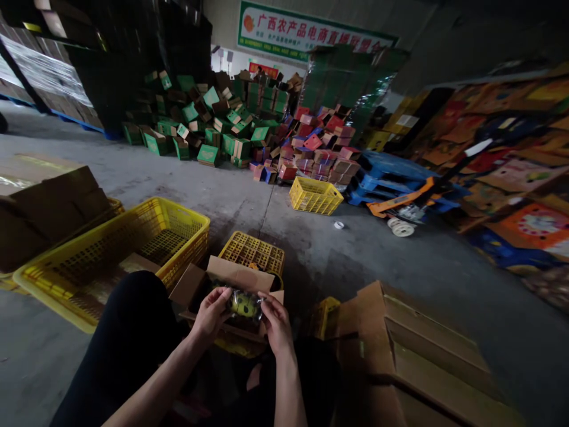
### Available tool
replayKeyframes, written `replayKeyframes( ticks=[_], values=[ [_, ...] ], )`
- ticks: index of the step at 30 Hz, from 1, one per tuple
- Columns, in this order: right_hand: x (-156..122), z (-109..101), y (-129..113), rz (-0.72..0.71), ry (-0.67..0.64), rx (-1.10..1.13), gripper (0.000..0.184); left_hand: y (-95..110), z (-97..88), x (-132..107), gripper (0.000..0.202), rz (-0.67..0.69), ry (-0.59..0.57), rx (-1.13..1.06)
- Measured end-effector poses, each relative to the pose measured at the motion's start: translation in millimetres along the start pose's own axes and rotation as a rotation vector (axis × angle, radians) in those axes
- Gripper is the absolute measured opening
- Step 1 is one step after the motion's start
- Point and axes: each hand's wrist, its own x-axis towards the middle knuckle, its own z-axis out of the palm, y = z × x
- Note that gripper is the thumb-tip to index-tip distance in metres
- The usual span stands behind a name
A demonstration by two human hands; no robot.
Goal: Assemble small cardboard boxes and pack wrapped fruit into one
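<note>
The left hand [216, 305] and right hand [275, 317] pinch opposite ends of a clear plastic packet with yellow-green contents [246, 305], over an open brown cardboard box [240, 273], between its far and near edges. Handling it seems the present step; moving it calls for even hold.

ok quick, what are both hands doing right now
Left hand: closed on one end of the plastic packet.
Right hand: closed on the packet's other end.

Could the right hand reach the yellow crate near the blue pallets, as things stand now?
Probably not: the yellow crate stands well beyond the open carton, and the right hand holds one end of the clear packet.
</note>
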Motion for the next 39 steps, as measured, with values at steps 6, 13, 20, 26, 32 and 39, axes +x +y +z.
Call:
replayKeyframes(
  ticks=[6,13,20,26,32,39],
  values=[
    [2,1,7,0.028,0.043,0.047,0.035,-2,-1.1,0,0.052,-0.010,-0.008,0.004],
    [3,1,6,0.000,0.031,0.034,0.034,-1,1.5,-2,0.051,0.005,0.023,0.025],
    [2,2,3,0.046,0.082,0.037,0.039,-1,0.6,-4,0.055,-0.016,0.043,0.069],
    [3,1,5,0.026,0.176,0.090,0.038,-7,-1.8,1,0.055,-0.011,-0.012,0.069],
    [5,-2,11,0.029,0.161,0.064,0.034,-5,1.3,-7,0.062,-0.095,-0.197,0.087],
    [-5,5,-8,-0.075,-0.039,0.054,0.063,0,0.0,-9,0.056,-0.059,-0.150,0.105]
  ],
)
